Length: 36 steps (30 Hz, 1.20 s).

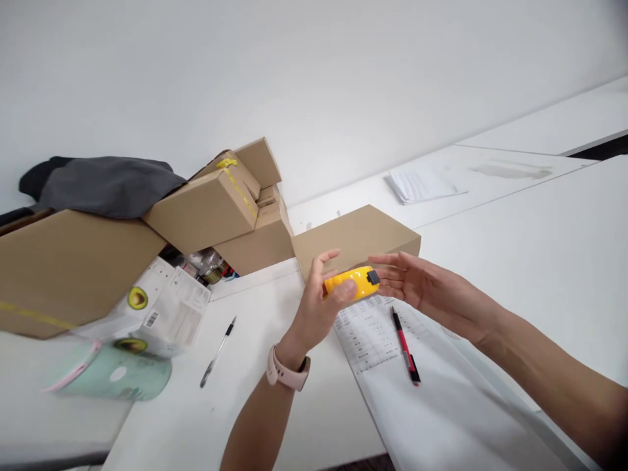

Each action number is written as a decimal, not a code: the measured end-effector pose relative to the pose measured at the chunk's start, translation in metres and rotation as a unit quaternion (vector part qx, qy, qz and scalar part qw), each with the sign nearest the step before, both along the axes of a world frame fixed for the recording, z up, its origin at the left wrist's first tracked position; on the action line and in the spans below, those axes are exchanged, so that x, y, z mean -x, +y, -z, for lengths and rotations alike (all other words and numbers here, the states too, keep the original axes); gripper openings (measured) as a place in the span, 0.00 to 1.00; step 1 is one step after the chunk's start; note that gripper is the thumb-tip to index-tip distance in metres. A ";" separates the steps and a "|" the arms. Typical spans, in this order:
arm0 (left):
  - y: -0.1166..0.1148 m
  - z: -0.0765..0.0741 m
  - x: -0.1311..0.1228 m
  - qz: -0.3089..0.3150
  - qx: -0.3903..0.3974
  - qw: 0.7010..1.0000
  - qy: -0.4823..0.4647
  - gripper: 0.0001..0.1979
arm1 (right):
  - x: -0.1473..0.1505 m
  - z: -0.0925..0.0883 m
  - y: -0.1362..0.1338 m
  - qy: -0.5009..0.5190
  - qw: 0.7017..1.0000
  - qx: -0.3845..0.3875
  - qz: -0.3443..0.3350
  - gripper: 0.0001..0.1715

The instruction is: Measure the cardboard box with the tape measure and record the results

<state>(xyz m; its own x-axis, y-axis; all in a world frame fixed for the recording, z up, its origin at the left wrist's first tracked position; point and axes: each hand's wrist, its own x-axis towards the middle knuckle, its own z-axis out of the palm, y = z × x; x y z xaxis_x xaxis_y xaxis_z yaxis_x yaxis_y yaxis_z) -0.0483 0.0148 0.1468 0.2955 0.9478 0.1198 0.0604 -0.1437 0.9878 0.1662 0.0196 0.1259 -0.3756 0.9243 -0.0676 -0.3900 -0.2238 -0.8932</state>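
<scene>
My left hand (pixel 318 302) is closed around a glossy yellow plastic object with a dark block at one end (pixel 360 282). Its thumb presses on the near side, while the forefinger sticks up. I cannot make out the exact kind of object. My right hand (pixel 412 278) is held with fingers outstretched at the object's dark end and seems to grip nothing; whether the fingertips touch it is unclear. Behind both hands lies a brown cardboard box (pixel 358 232). Below them are printed sheets (pixel 366 340) with a red and black pen (pixel 405 347) on top.
Cardboard boxes (pixel 206 209) are stacked at the left, with a dark grey cloth (pixel 112 186) over them. A white carton with avocado pictures (pixel 176 301) and a mint-green pouch (pixel 118 373) sit nearer. Another pen (pixel 218 351) lies on the white table (pixel 275 314). Papers (pixel 422 186) rest farther back.
</scene>
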 end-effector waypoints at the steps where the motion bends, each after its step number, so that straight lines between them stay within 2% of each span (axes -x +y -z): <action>1: -0.002 0.000 0.002 -0.004 0.004 1.000 0.003 0.35 | 0.002 -0.002 0.002 0.004 1.000 0.017 -0.005 0.21; 3: -0.005 0.000 0.011 -0.019 0.007 1.000 0.010 0.35 | 0.002 -0.003 0.009 0.008 0.999 0.036 0.000 0.18; 5: -0.003 0.000 0.026 -0.044 0.003 0.999 0.012 0.37 | -0.007 -0.005 0.025 0.005 0.999 0.022 0.027 0.15; 9: 0.015 0.000 0.072 -0.150 -0.010 0.989 -0.004 0.36 | -0.045 -0.016 0.087 -0.045 0.983 -0.054 0.172 0.07; 11: 0.031 0.001 0.097 -0.204 0.000 0.979 -0.003 0.34 | -0.062 -0.019 0.121 -0.061 0.974 -0.051 0.212 0.07; 14: 0.052 0.005 0.130 -0.232 0.021 0.972 0.007 0.30 | -0.068 -0.011 0.156 -0.136 0.958 -0.017 0.251 0.12; 18: 0.065 0.016 0.153 -0.239 0.044 0.970 0.018 0.28 | -0.054 0.012 0.170 -0.188 0.948 0.003 0.256 0.13; 22: 0.070 0.024 0.154 -0.229 0.041 0.972 0.021 0.28 | -0.045 0.023 0.167 -0.242 0.945 0.023 0.220 0.17; 26: 0.079 0.027 0.138 -0.204 0.033 0.978 0.024 0.29 | -0.043 0.022 0.162 -0.275 0.950 0.046 0.144 0.27; 28: 0.085 0.028 0.129 -0.198 0.034 0.979 0.025 0.30 | -0.041 0.019 0.160 -0.286 0.949 0.060 0.123 0.30; 32: 0.092 0.030 0.123 -0.202 0.038 0.978 0.021 0.31 | -0.040 0.016 0.159 -0.300 0.943 0.061 0.127 0.30; 36: 0.090 0.033 0.123 -0.199 0.041 0.979 0.021 0.33 | -0.041 0.020 0.163 -0.318 0.931 0.055 0.170 0.28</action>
